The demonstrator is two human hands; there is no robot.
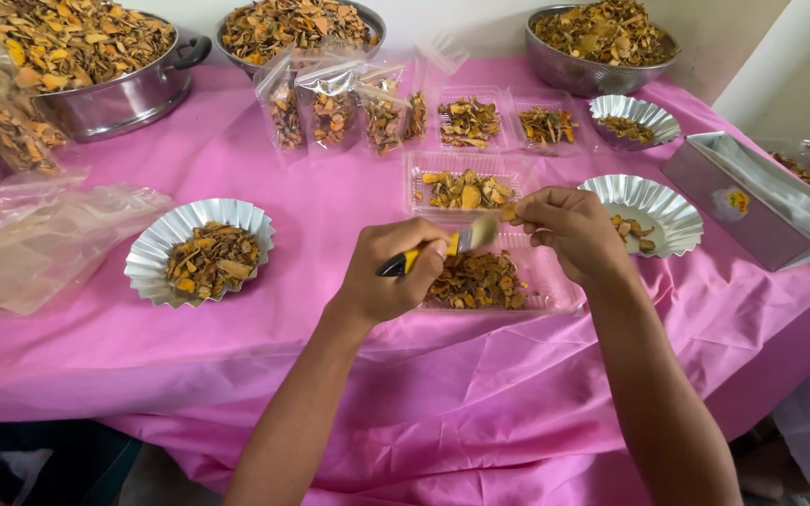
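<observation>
Left hand (388, 276) is curled shut around the handle of a small brush (442, 247), yellow and black, its pale bristles pointing toward the right hand. Right hand (572, 232) has thumb and forefinger pressed together on a small dried orange-brown slice (510, 215), held up just at the bristle tips; whether bristle and slice actually touch, cannot tell. Both hands hover over a clear plastic tray (546, 281) filled with dried brown and yellow chips, lying on the pink tablecloth (330, 234). Second clear tray (418, 167) of the same chips sits directly behind it. Fluted foil cup (147, 258) with chips is to the left, well apart from the hands; another foil cup (663, 206), holding only a few pieces, lies just beside the right hand. Row of filled clear bags (330, 103) stands further back, with two more small trays (499, 117) and a third foil cup (644, 111) to their right. Three large metal bowls (133, 98) heaped with chips line the far edge. Rectangular metal tin (752, 201) at far right. Loose empty plastic bags (39, 244) at far left.
</observation>
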